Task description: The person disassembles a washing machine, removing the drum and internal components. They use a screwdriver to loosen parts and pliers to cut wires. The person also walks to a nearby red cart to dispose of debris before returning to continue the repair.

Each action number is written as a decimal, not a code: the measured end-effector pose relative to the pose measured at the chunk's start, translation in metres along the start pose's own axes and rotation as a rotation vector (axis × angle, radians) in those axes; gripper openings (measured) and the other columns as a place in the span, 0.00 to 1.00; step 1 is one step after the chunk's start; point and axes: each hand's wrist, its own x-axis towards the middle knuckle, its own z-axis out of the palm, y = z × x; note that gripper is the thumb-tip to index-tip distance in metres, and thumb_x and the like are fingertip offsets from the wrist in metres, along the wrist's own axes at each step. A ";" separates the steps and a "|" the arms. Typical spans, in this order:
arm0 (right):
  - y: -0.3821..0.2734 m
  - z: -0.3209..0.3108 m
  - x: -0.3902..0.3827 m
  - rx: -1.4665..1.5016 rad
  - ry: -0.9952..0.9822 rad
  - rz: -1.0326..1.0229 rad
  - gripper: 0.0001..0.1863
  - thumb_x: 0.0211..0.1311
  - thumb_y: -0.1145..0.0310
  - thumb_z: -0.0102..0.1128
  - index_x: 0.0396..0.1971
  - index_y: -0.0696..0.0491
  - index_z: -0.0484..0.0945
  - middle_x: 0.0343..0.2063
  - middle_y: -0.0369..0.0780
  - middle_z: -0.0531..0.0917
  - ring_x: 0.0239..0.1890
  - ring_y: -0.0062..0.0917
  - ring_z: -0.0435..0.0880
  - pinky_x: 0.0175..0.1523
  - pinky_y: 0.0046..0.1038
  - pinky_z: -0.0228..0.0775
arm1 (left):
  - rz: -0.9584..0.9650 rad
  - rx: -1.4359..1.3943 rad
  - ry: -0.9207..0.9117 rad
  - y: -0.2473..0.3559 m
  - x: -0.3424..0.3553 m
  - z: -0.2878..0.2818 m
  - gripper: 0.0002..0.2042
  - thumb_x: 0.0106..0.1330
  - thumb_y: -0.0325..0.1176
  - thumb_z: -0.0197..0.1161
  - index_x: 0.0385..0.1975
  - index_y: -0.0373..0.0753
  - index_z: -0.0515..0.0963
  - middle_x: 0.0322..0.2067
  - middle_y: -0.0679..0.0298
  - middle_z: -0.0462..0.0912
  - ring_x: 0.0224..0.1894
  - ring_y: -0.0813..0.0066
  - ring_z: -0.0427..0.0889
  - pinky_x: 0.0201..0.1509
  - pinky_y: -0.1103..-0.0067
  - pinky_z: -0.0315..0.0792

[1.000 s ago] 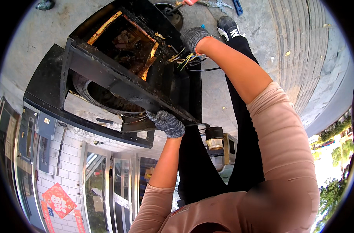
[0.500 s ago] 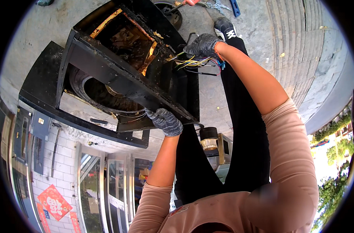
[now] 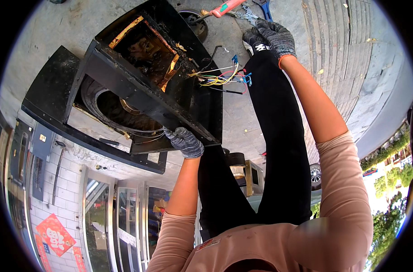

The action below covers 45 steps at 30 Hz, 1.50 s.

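A black, grimy range hood (image 3: 138, 86) rests on the ground at the left, with an open greasy cavity and a round fan opening (image 3: 124, 104). My left hand (image 3: 186, 142), in a grey knit glove, grips its lower edge. Loose coloured wires (image 3: 220, 80) with blue connectors hang out of its right side, touched by neither hand. Beyond my shoe, my gloved right hand (image 3: 276, 38) reaches with fingers extended toward a blue wrench (image 3: 264, 9) and silver pliers (image 3: 247, 16). Nothing shows in its grasp, though the fingertips are partly hidden.
A red-handled tool (image 3: 224, 8) lies across a dark round pan (image 3: 195, 26) behind the range hood. My shoe (image 3: 254, 41) stands between the wires and the tools. Glass doors (image 3: 97, 213) and a tiled wall (image 3: 68, 181) are at the lower left.
My right hand has let go of the wires and moved away, up and to the right, to the tools. My left hand keeps its hold on the range hood's edge.
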 end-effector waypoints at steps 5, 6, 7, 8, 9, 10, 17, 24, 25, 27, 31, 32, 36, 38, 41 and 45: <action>0.009 0.027 -0.047 -0.227 -0.304 0.203 0.17 0.62 0.71 0.60 0.49 0.61 0.77 0.45 0.41 0.83 0.40 0.23 0.84 0.42 0.22 0.80 | -0.070 -0.146 -0.081 0.012 0.000 0.001 0.27 0.74 0.44 0.47 0.64 0.31 0.58 0.59 0.53 0.65 0.56 0.66 0.68 0.62 0.76 0.64; 0.033 0.023 -0.044 -0.618 -0.498 -0.189 0.18 0.61 0.70 0.62 0.49 0.61 0.77 0.45 0.42 0.82 0.40 0.22 0.84 0.41 0.21 0.80 | 0.000 -0.109 -0.078 0.023 0.001 0.004 0.25 0.74 0.43 0.47 0.64 0.33 0.57 0.58 0.53 0.66 0.55 0.66 0.69 0.61 0.75 0.65; 0.050 0.030 -0.042 -0.757 -0.537 -0.172 0.20 0.61 0.65 0.62 0.49 0.60 0.77 0.45 0.42 0.82 0.41 0.24 0.84 0.42 0.23 0.80 | -0.005 -0.093 -0.090 0.024 0.000 0.004 0.25 0.74 0.43 0.47 0.64 0.33 0.57 0.58 0.53 0.66 0.54 0.66 0.70 0.61 0.75 0.66; 0.065 0.035 -0.041 -0.899 -0.581 -0.160 0.22 0.60 0.60 0.62 0.49 0.60 0.77 0.46 0.42 0.82 0.42 0.25 0.84 0.43 0.24 0.79 | -0.007 -0.079 -0.099 0.021 0.001 0.005 0.25 0.73 0.42 0.47 0.64 0.34 0.57 0.58 0.53 0.66 0.54 0.66 0.70 0.61 0.75 0.66; 0.065 0.056 -0.046 -1.113 -0.564 -0.026 0.27 0.61 0.49 0.55 0.50 0.57 0.77 0.47 0.44 0.81 0.45 0.32 0.82 0.48 0.31 0.76 | -0.008 -0.054 -0.102 0.014 0.001 0.002 0.25 0.73 0.42 0.47 0.64 0.35 0.57 0.58 0.53 0.66 0.54 0.65 0.70 0.61 0.74 0.66; 0.062 0.079 -0.052 -1.333 -0.577 0.107 0.34 0.61 0.38 0.48 0.50 0.54 0.78 0.48 0.46 0.81 0.48 0.39 0.81 0.52 0.37 0.73 | -0.059 -0.059 -0.077 0.002 -0.002 -0.001 0.25 0.73 0.43 0.48 0.64 0.37 0.58 0.58 0.53 0.67 0.53 0.65 0.71 0.61 0.75 0.66; 0.117 0.089 -0.031 -1.454 -0.677 0.096 0.25 0.56 0.48 0.55 0.41 0.54 0.83 0.42 0.50 0.82 0.47 0.44 0.80 0.53 0.39 0.71 | -0.072 -0.149 -0.049 -0.004 -0.003 0.008 0.26 0.72 0.47 0.49 0.64 0.39 0.58 0.59 0.56 0.66 0.55 0.66 0.70 0.62 0.74 0.66; 0.084 0.118 -0.006 -1.526 -0.542 -0.156 0.16 0.55 0.63 0.54 0.36 0.58 0.83 0.38 0.52 0.83 0.41 0.44 0.83 0.46 0.41 0.74 | -0.108 -0.137 -0.063 -0.004 -0.002 0.003 0.28 0.72 0.50 0.49 0.64 0.40 0.57 0.59 0.57 0.65 0.56 0.66 0.68 0.62 0.75 0.65; 0.083 0.123 -0.004 -1.498 -0.526 -0.144 0.16 0.54 0.63 0.55 0.35 0.58 0.83 0.37 0.52 0.83 0.41 0.45 0.83 0.46 0.41 0.74 | -0.099 -0.121 -0.055 -0.005 -0.002 0.002 0.28 0.71 0.51 0.49 0.64 0.40 0.57 0.60 0.57 0.64 0.56 0.66 0.68 0.62 0.75 0.65; 0.083 0.128 0.002 -1.445 -0.488 -0.118 0.15 0.54 0.63 0.55 0.35 0.58 0.83 0.37 0.52 0.83 0.41 0.45 0.83 0.46 0.41 0.74 | -0.116 -0.120 -0.053 0.000 -0.002 0.002 0.29 0.71 0.52 0.49 0.64 0.40 0.57 0.60 0.57 0.64 0.56 0.66 0.68 0.63 0.74 0.65; 0.110 0.136 0.035 -1.311 -0.589 -0.040 0.20 0.55 0.59 0.59 0.46 0.52 0.82 0.45 0.46 0.83 0.46 0.40 0.82 0.52 0.38 0.73 | -0.160 -0.210 -0.054 -0.001 -0.004 0.004 0.30 0.71 0.54 0.47 0.64 0.39 0.57 0.60 0.56 0.64 0.58 0.64 0.67 0.64 0.71 0.64; 0.127 0.122 0.049 -1.024 -0.485 0.042 0.23 0.50 0.56 0.68 0.38 0.60 0.81 0.38 0.45 0.85 0.36 0.35 0.84 0.42 0.35 0.74 | -0.157 -0.215 -0.072 0.002 -0.005 0.013 0.30 0.71 0.55 0.47 0.64 0.39 0.58 0.60 0.56 0.64 0.58 0.64 0.67 0.64 0.71 0.64; 0.118 0.136 0.043 -0.783 -0.820 0.176 0.18 0.52 0.62 0.68 0.41 0.56 0.81 0.38 0.42 0.85 0.39 0.31 0.84 0.42 0.34 0.76 | -0.091 -0.146 -0.054 -0.013 -0.006 0.006 0.29 0.71 0.53 0.47 0.64 0.39 0.58 0.60 0.55 0.65 0.57 0.63 0.69 0.63 0.71 0.66; 0.101 0.140 0.036 -1.274 -1.379 -0.431 0.20 0.53 0.62 0.67 0.45 0.52 0.80 0.41 0.40 0.84 0.44 0.31 0.83 0.47 0.39 0.77 | -0.039 -0.086 -0.045 -0.022 -0.005 -0.005 0.27 0.72 0.51 0.47 0.64 0.39 0.58 0.59 0.55 0.65 0.55 0.63 0.70 0.62 0.72 0.67; 0.118 0.095 0.014 -0.534 -0.863 0.588 0.12 0.58 0.66 0.63 0.40 0.56 0.80 0.35 0.41 0.84 0.35 0.34 0.84 0.36 0.41 0.80 | -0.017 -0.109 -0.114 -0.015 -0.004 0.010 0.25 0.73 0.46 0.47 0.63 0.38 0.58 0.58 0.53 0.67 0.53 0.63 0.72 0.61 0.72 0.68; 0.096 0.100 -0.049 -0.145 -0.342 0.807 0.08 0.60 0.68 0.60 0.33 0.58 0.79 0.24 0.42 0.80 0.21 0.31 0.80 0.27 0.39 0.80 | -0.075 -0.122 -0.079 0.004 0.001 0.001 0.26 0.71 0.46 0.49 0.61 0.32 0.62 0.53 0.50 0.74 0.50 0.61 0.75 0.56 0.71 0.70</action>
